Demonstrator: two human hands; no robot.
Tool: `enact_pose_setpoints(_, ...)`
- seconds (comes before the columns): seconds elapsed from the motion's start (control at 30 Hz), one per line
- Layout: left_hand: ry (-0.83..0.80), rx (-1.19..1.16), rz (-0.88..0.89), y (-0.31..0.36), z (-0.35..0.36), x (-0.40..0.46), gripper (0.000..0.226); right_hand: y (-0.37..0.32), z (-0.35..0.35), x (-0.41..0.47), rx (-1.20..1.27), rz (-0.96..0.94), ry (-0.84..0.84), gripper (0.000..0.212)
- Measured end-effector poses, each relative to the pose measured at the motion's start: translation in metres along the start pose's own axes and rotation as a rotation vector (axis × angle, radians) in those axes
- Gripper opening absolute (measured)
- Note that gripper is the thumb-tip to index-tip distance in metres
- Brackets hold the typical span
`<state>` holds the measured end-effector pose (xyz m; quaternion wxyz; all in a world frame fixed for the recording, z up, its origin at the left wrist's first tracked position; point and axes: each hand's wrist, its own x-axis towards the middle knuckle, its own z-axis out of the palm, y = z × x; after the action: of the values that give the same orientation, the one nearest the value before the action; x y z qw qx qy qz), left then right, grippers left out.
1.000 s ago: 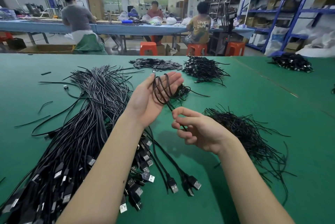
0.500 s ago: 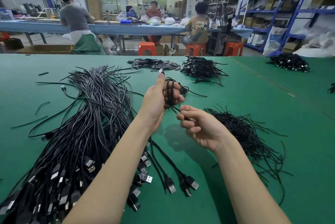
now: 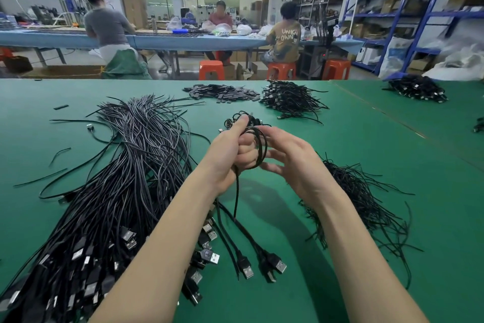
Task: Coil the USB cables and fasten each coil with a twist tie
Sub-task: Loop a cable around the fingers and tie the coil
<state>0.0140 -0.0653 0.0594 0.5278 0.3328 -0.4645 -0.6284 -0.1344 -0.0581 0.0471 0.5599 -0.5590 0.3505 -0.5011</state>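
My left hand (image 3: pixel 233 150) grips a small coil of black USB cable (image 3: pixel 260 148) above the green table, fingers curled through its loops and thumb stretched up along it. A thin black strand (image 3: pixel 236 198) hangs down from under that hand. My right hand (image 3: pixel 290 157) sits just right of the coil, palm toward it, its relaxed fingertips touching the loops. A big bundle of loose USB cables (image 3: pixel 117 191) lies to the left with plugs toward me. A heap of black twist ties (image 3: pixel 361 199) lies to the right.
The green table (image 3: pixel 340 139) carries a small pile of coiled cables (image 3: pixel 290 97) and a pile of flat dark pieces (image 3: pixel 222 92) at the back, another cable pile (image 3: pixel 416 89) far right. Three plug ends (image 3: pixel 264 266) lie near my forearms. People sit at a blue bench beyond.
My left hand has closed round the coil, which is now wound tighter. My right hand has let go of the cable's tail, opened, and moved up beside the coil.
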Motion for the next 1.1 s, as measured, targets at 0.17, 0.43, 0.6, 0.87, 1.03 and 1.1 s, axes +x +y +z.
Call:
enact_pose_setpoints(0.17, 0.207, 0.483, 0.149, -0.006, 0.0, 0.004, 0.056, 0.0, 0.001, -0.001, -0.419, -0.225, 0.24, 0.006)
enact_pose_setpoints(0.43, 0.26, 0.364, 0.019, -0.02, 0.009, 0.011, 0.055, -0.004, 0.003, 0.0, -0.768, -0.281, 0.328, 0.009)
enact_pose_setpoints(0.6, 0.149, 0.288, -0.073, -0.014, 0.013, 0.005, 0.047, -0.007, -0.001, 0.002, -0.899, -0.391, 0.359, 0.01)
enact_pose_setpoints(0.87, -0.064, 0.228, -0.059, -0.007, 0.004, 0.004, 0.034, -0.003, -0.001, 0.001, -0.467, -0.228, 0.439, 0.006)
enact_pose_setpoints(1.03, -0.062, 0.239, 0.018, -0.007, 0.001, 0.005, 0.031, -0.006, -0.012, -0.002, -0.359, -0.102, 0.237, 0.015)
enact_pose_setpoints(1.1, -0.07, 0.273, 0.033, -0.007, 0.0, 0.005, 0.029, -0.006, -0.013, -0.003, -0.362, -0.106, 0.202, 0.02)
